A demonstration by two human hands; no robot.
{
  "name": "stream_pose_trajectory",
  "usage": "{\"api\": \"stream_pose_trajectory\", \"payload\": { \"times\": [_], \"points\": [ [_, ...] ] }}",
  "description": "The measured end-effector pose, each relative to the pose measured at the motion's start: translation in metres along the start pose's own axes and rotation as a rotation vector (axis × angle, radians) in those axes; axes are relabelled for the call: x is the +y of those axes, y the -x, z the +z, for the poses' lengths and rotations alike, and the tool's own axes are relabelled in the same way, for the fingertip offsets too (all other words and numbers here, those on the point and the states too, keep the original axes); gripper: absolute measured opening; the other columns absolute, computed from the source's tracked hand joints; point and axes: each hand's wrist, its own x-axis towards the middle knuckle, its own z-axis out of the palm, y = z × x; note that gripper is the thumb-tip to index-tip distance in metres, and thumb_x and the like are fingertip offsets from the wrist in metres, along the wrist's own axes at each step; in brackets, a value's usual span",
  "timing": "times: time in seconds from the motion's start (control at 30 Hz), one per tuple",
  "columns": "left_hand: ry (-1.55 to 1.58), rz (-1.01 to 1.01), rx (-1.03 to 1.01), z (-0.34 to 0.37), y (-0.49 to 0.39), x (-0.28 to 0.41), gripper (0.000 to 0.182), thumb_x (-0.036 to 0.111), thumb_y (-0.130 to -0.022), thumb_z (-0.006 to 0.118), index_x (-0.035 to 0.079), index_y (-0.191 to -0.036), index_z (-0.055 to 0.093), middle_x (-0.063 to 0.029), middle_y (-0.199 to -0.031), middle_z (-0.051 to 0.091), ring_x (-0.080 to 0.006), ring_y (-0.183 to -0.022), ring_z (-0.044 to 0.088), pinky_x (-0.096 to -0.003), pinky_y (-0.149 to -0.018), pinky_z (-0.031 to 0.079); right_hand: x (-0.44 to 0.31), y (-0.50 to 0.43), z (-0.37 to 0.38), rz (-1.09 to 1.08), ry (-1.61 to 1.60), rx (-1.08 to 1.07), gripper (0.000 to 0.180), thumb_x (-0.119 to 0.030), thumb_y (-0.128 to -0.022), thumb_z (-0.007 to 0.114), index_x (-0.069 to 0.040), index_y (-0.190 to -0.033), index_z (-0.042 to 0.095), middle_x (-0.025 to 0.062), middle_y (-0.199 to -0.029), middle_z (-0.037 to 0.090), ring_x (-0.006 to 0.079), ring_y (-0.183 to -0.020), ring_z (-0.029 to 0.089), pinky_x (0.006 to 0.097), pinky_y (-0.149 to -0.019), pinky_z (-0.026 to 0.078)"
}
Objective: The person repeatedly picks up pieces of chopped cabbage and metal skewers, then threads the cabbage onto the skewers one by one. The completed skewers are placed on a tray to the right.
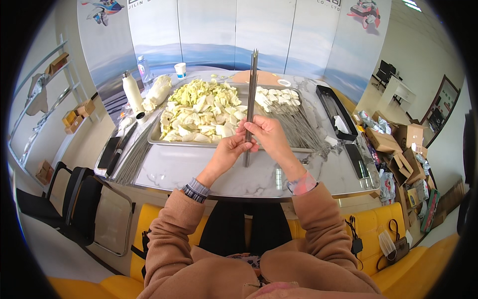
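Observation:
Both my hands grip one bundle of thin metal skewers (252, 86), held nearly upright above the front edge of a metal tray. My left hand (238, 145) closes around the lower part, and my right hand (266, 129) holds it just higher. Behind them, the metal tray (186, 143) carries a heap of cut cabbage (203, 116), paler below and yellow-green at the back. On the tray's right side lie threaded skewers (298, 127) with white cabbage pieces (278, 98) at their far ends. More bare skewers (136, 155) lie left of the tray.
At the left stand a white bottle (132, 91), a clear plastic bottle (145, 73), a paper cup (180, 70) and a whole cabbage (157, 93). A knife (120, 151) lies beside a phone (108, 153). On the right are a black box (336, 112) and another phone (356, 160).

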Motion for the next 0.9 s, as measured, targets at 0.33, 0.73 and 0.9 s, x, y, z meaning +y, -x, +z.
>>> {"api": "stream_pose_trajectory", "payload": {
  "times": [0.33,0.73,0.9],
  "points": [
    [0.007,-0.057,-0.021,0.004,0.003,-0.009,0.016,0.004,-0.092,0.055,-0.002,-0.104,0.063,-0.0034,-0.085,0.068,-0.0084,-0.087,0.06,-0.024,-0.082,0.047,0.005,0.007,-0.005,-0.002,0.085,-0.053,0.018,-0.01,-0.093,0.052,0.001,-0.1,0.064,0.0059,-0.089,0.067,0.0103,-0.079,0.062,0.0216,-0.063,0.049],
    [0.38,-0.424,-0.108,0.011,-0.02,0.013,0.012,0.009,-0.092,0.056,-0.002,-0.093,0.06,-0.0096,-0.083,0.065,-0.0192,-0.075,0.066,-0.0297,-0.07,0.056,0.038,-0.029,-0.042,0.185,-0.064,-0.031,0.024,-0.016,-0.09,0.059,0.005,-0.102,0.059,0.014,-0.097,0.064,0.0196,-0.086,0.063,0.0325,-0.08,0.05],
    [0.524,-0.537,-0.119,0.007,-0.037,-0.005,0.013,0.009,-0.092,0.056,-0.002,-0.099,0.058,-0.0092,-0.086,0.065,-0.018,-0.075,0.066,-0.0303,-0.072,0.057,0.062,-0.043,-0.058,0.41,-0.04,-0.029,0.023,-0.014,-0.082,0.067,0.007,-0.09,0.063,0.0147,-0.085,0.065,0.0191,-0.072,0.063,0.0299,-0.065,0.05]
  ]
}}
